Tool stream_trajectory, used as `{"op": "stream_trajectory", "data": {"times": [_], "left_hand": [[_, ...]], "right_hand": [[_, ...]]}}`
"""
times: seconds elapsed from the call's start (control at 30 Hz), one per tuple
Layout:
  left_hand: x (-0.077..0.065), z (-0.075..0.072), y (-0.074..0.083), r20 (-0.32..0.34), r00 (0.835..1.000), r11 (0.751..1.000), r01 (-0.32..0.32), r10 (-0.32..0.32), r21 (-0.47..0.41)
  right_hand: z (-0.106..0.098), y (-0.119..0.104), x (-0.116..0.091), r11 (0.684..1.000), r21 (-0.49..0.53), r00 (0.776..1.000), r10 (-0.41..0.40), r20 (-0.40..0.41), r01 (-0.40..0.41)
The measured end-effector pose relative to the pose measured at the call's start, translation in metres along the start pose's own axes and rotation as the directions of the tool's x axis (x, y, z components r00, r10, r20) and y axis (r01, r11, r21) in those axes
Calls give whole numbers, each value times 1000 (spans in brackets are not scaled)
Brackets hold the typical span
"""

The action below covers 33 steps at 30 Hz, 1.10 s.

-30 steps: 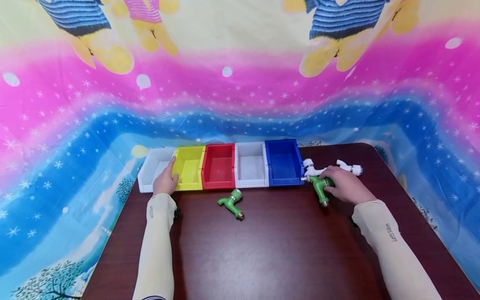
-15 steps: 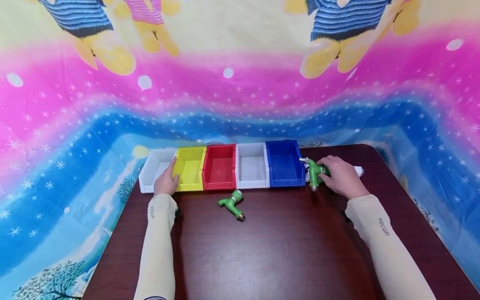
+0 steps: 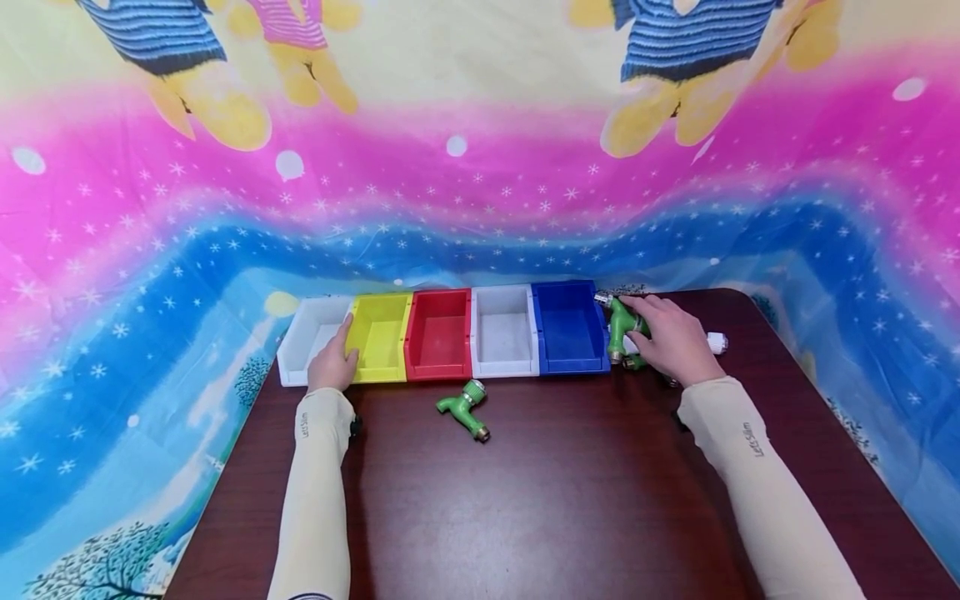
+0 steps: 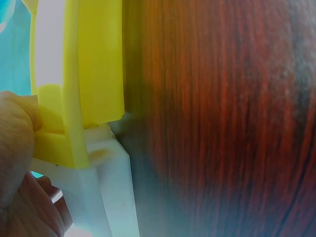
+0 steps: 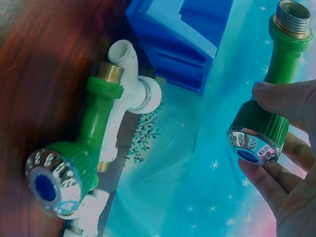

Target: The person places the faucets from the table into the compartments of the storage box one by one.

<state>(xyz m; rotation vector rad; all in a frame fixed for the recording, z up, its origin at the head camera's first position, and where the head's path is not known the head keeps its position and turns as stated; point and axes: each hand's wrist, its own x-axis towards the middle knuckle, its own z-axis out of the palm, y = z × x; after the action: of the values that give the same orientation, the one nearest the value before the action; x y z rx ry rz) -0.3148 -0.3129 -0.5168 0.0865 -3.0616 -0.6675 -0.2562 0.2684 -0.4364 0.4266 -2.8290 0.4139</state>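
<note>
My right hand [image 3: 675, 340] pinches a green tap [image 3: 619, 327] by its ribbed knob, thumb on one side and fingers on the other. In the right wrist view, this tap [image 5: 282, 66] is held up off the table, threaded end upward. Below lie a second green tap [image 5: 94, 118] and two white taps, one white tap [image 5: 129, 86] beside it and another white tap [image 5: 91, 212] partly hidden behind its knob. My left hand [image 3: 331, 367] rests at the wall between the left white bin [image 3: 295, 350] and the yellow bin [image 3: 378, 333], index finger straight along it.
A red bin [image 3: 438, 337], a second white bin [image 3: 504, 333] and a blue bin [image 3: 572, 329] continue the row along the table's back. One more green tap [image 3: 465, 410] lies in front of the red bin. Patterned cloth [image 3: 480, 192] hangs behind the brown table [image 3: 525, 500].
My right hand has raised the green tap and carried it left and back, close to the blue bin's right side. Another green tap now shows beneath the hand. My left hand stays in place.
</note>
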Motion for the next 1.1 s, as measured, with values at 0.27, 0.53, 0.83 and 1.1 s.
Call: {"op": "stream_trajectory", "data": {"times": [0.27,0.53,0.83,1.1], "left_hand": [[-1,0,-1,6,1000,1000,4,-4,-2],[-1,2,-1,6,1000,1000,13,-13,2],[-1,1,1,4,1000,1000,7,-7,-13],[0,-1,2,6,1000,1000,13,-13,-19]], "right_hand": [[6,-11,15,1000,7,1000,-2,21,2],[19,-21,31,1000,-8,1000,-18,-8,18],[28,-34,46,1000,-21,1000,-17,2,18],[37,-40,54,999,-37,999,-34,-25,34]]}}
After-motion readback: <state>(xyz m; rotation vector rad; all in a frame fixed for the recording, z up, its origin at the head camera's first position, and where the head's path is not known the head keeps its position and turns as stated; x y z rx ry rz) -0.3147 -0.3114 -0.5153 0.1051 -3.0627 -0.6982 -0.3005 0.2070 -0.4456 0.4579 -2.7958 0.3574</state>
